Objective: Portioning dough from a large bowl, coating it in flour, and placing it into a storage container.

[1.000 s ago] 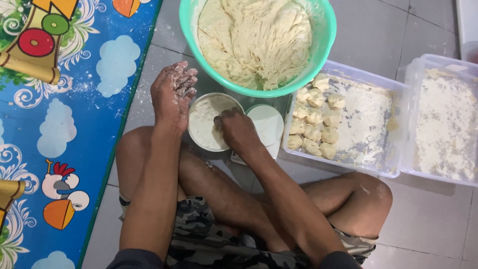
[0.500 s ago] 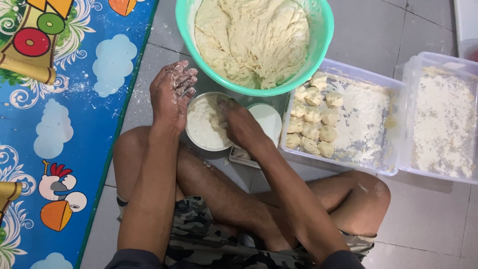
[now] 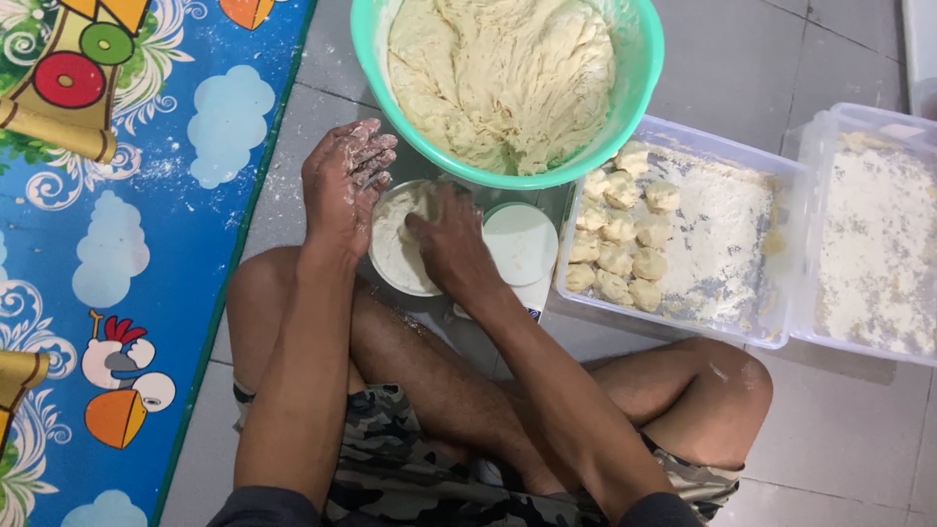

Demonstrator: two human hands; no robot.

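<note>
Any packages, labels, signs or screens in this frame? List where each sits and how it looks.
No screens or signs.
Small box: under the white round lid, by the right hand; only a white corner with a dark label patch shows.
Printed play mat: floor, left of the left hand; blue with clouds and cartoon birds.

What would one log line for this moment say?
left hand: floury, at rim of small bowl | right hand: in small bowl | green dough bowl: beyond | dough pieces: in clear tray
</note>
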